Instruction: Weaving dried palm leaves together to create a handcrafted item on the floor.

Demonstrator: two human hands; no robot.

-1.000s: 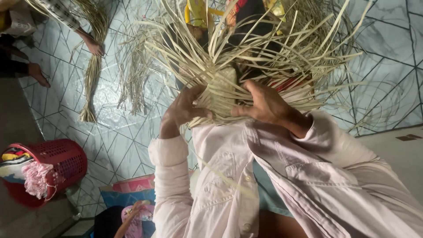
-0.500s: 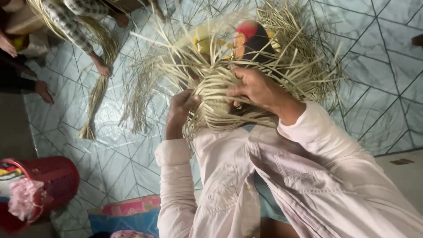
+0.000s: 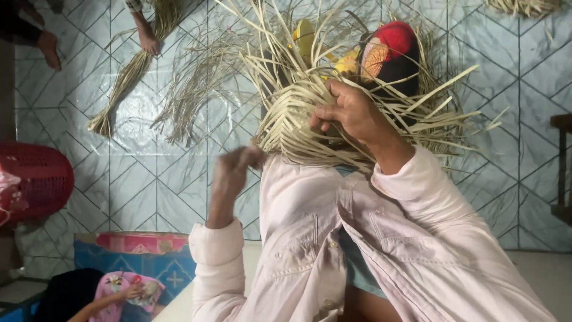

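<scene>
Right hand (image 3: 351,113) grips the half-woven straw piece (image 3: 298,128) at chest height, fingers curled shut over its strips, whose loose ends fan out past every edge. Left hand (image 3: 232,170), blurred, hangs just beside its lower left edge; whether its fingers pinch anything cannot be told. Bare tiled floor (image 3: 149,179) lies open to the left, up to the red basket (image 3: 36,179).

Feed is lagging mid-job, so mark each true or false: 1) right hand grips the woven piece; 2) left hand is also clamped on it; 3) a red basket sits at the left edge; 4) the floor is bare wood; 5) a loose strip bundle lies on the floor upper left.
1) True: the right hand has its grip on the woven piece.
2) False: the left hand, blurred, is just off its lower edge.
3) True: red basket.
4) False: the floor is pale patterned tile.
5) True: strip bundle.
</scene>
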